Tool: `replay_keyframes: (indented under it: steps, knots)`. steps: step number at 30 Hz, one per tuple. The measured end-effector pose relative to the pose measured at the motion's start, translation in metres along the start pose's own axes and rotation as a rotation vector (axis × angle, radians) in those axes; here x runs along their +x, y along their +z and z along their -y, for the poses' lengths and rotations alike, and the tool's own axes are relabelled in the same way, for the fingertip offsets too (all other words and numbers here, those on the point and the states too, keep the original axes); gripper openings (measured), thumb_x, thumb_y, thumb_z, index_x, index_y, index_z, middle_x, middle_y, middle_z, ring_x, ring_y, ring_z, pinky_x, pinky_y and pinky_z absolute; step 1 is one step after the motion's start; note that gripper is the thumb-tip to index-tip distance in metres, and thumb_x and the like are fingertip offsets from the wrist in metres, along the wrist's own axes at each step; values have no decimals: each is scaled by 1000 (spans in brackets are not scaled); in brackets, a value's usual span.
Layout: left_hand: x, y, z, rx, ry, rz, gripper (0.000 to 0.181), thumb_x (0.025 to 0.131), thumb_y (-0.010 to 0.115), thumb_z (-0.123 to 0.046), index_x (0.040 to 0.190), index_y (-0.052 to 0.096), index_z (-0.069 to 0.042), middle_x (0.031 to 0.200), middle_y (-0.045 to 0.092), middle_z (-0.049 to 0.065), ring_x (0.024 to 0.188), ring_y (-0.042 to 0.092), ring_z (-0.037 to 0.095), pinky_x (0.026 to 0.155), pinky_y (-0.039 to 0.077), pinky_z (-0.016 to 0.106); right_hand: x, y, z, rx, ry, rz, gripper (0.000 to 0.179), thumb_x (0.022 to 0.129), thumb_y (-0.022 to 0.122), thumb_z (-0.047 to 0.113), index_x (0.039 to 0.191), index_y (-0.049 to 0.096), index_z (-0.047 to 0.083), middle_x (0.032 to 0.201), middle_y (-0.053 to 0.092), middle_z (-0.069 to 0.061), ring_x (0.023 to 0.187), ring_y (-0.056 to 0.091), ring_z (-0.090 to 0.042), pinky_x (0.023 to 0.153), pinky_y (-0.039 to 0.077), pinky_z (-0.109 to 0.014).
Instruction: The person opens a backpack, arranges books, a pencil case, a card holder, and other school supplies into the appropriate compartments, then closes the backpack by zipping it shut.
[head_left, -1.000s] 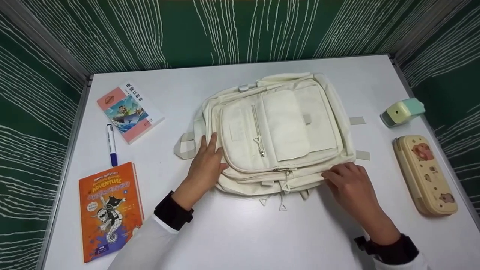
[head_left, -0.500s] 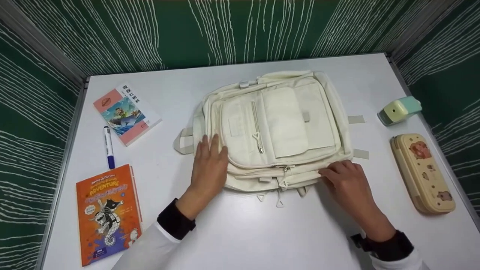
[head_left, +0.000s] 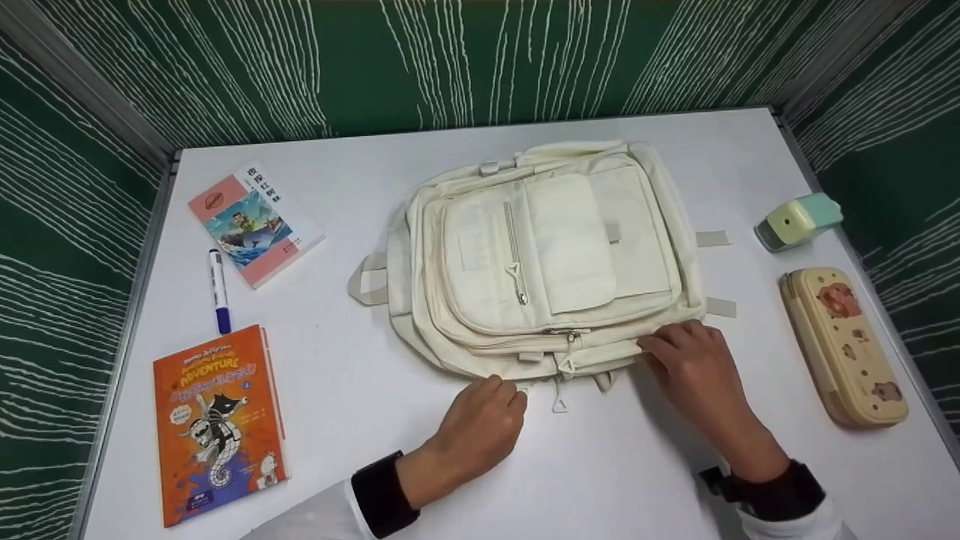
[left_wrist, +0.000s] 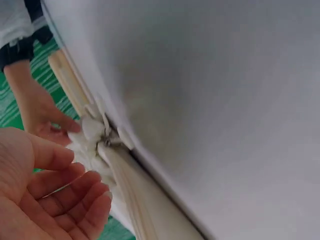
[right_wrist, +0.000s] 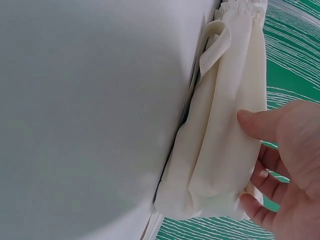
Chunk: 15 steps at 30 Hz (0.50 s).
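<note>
leaving the top of the backpack (head_left: 570, 244), left hand (head_left: 480, 427) is curling loosely, grip empty; right hand (head_left: 694, 371) alone is pinching it.

The white bench (head_left: 330, 390) bears a cream backpack (head_left: 559, 251), a pink-and-white book (head_left: 253, 225), a marker (head_left: 218, 289), an orange book (head_left: 217, 427), a pencil sharpener (head_left: 799, 221) and a beige pencil case (head_left: 846, 349).

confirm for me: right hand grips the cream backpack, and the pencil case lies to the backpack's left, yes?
Not quite: the pencil case lies to the right of the cream backpack, as the head view shows. The right hand does grip it.
</note>
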<state>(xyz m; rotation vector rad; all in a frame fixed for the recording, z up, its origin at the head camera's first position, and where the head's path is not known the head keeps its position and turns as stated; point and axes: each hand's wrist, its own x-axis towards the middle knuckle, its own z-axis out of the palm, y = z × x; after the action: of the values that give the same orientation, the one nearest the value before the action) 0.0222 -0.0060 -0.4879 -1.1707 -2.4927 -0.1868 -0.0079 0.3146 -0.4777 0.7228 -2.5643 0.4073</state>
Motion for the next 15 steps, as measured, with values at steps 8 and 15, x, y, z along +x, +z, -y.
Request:
replay_keyframes:
  steps: [8,15]
  knots:
    - [10,8,-16,144,53,219,12,85,84,-9,96,78,-7,89,66,2,80,61,10,66,52,15,-1,1,-1,-6,-1,-14,32,70,85,-14,97,78,2,89,70,-13,84,59,-39,70,42,-52]
    - [20,11,-26,290,92,360,10,92,77,-11,99,79,-5,87,66,2,78,54,9,68,51,18,-1,3,-1,-8,-11,-19,31,71,84,-14,97,78,2,89,70,-13,85,60,-40,70,43,-52]
